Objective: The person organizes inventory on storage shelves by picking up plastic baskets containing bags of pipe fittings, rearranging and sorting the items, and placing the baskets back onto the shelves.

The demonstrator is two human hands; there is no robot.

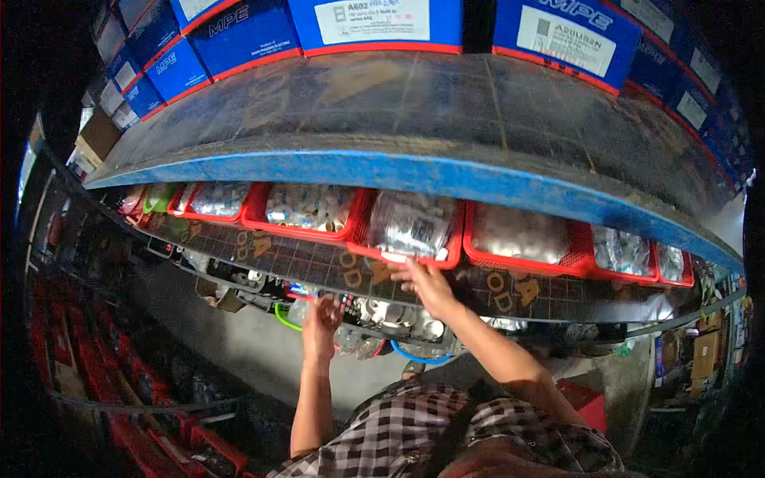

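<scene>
A red basket point(356, 248) filled with clear plastic bags point(413, 223) stands on the middle shelf, under the blue shelf edge. My right hand point(426, 285) is at the front rim of this basket, its fingers apart and the fingertips close to a white strip there. Whether they touch it I cannot tell. Lower and to the left, my left hand point(322, 315) is raised in front of the lower shelf with its fingers bent. What is between those fingers, if anything, is too small to make out.
More red baskets point(299, 233) with bagged parts line the shelf point(470, 291) on both sides. Blue boxes point(249, 36) stand on the upper shelf point(374, 95). Below are metal parts, a green rim and a blue rim. Racks with red bins point(219, 450) are at the lower left.
</scene>
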